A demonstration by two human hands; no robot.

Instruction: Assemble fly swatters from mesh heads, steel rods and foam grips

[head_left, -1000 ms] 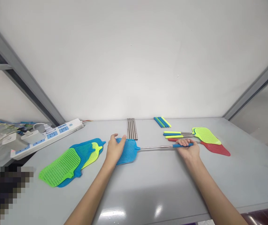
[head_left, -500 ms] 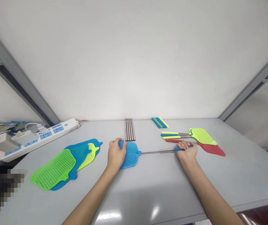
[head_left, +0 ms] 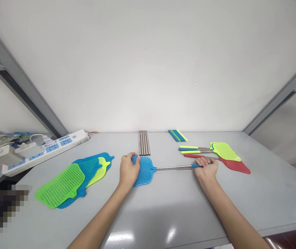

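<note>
Grey table [head_left: 168, 218], and there's the blue swatter [head_left: 172, 167], stretched across just in front of the metal tubes [head_left: 144, 143]! Left hand [head_left: 129, 172], half-curled, pinches its mesh head [head_left: 145, 171] front-left of the tubes; right hand [head_left: 206, 168], well right of them, wraps round its grip [head_left: 195, 166].

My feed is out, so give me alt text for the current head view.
A person holds a blue fly swatter, left grip on its mesh head, right grip on its handle, at a gray table. Loose swatter heads lie left, metal rods and loose handles behind, assembled swatters right.
</note>
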